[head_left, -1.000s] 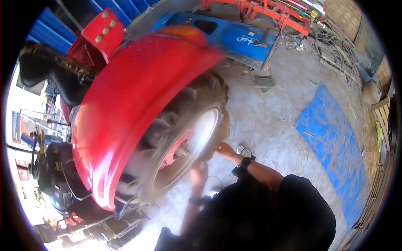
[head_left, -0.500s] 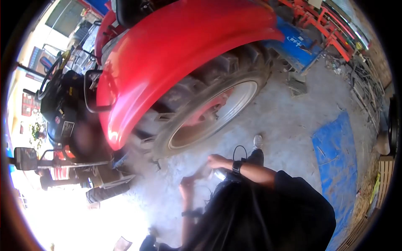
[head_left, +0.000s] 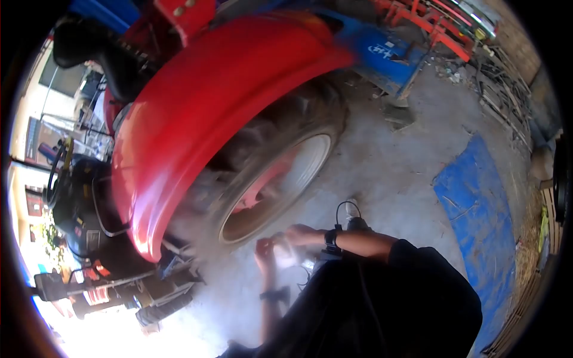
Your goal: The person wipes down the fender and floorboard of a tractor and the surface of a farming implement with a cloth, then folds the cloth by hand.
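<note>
My left hand (head_left: 264, 248) is raised in front of my body, its fingers curled in. Close beside it is my right hand (head_left: 298, 234), also closed, its forearm reaching in from the right. A pale, whitish, blurred thing (head_left: 286, 255) shows between and just below the hands. Its kind cannot be made out, nor which fingers grip it. Beyond the hands stands the large rear wheel (head_left: 230, 222) of a tractor, under a red fender (head_left: 197, 101). Both hands look apart from the wheel.
A blue metal implement (head_left: 382, 59) is behind the wheel. A blue sheet (head_left: 477, 209) lies on the concrete floor (head_left: 394, 167) at right. Scrap pieces (head_left: 501, 98) and a red frame (head_left: 436, 30) are at the back right. The tractor's black seat (head_left: 98, 53) is upper left.
My hands have drawn closer together, the left one rising a little toward the right. The view has shifted, so the tractor appears farther left.
</note>
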Demonstrator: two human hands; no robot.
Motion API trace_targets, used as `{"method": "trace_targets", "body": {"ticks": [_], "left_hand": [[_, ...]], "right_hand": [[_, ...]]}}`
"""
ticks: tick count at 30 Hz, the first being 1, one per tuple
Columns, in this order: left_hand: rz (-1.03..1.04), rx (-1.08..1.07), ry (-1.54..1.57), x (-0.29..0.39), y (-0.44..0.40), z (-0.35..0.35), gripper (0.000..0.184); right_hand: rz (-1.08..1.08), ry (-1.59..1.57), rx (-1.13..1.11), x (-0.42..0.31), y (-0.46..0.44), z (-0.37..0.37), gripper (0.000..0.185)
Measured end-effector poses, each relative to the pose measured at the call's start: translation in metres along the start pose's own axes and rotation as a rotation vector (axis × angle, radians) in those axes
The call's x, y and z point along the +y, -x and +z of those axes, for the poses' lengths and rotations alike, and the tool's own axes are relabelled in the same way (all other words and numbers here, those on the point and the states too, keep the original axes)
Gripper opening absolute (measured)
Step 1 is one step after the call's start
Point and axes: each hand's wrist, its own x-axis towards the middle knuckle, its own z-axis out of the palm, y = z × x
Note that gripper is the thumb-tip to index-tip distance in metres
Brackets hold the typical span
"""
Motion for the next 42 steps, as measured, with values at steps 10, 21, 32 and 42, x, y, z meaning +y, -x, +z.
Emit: {"method": "trace_targets", "body": {"ticks": [10,21,32,42], "left_hand": [[0.473,0.063,-0.030,0.164,-0.121,0.166,0.012],[0.238,-0.104,-0.061,0.103,-0.062,0.118,0.015],[-0.364,-0.238,0.359,-0.007,0.038,-0.028,0.020],[-0.350,-0.618,0.128,-0.165,0.060,-0.048,0.096]], "right_hand": [[-0.254,-0.480,0.684,-0.011,0.003,-0.205,0.012],[-0.148,-0.552,0.643,0.013,-0.027,-0.119,0.030],[0.074,-0.276,-0.019,-0.020,-0.027,0.040,0.029],[0.070,-0.282,-0.529,-0.085,0.013,-0.026,0.026]]}}
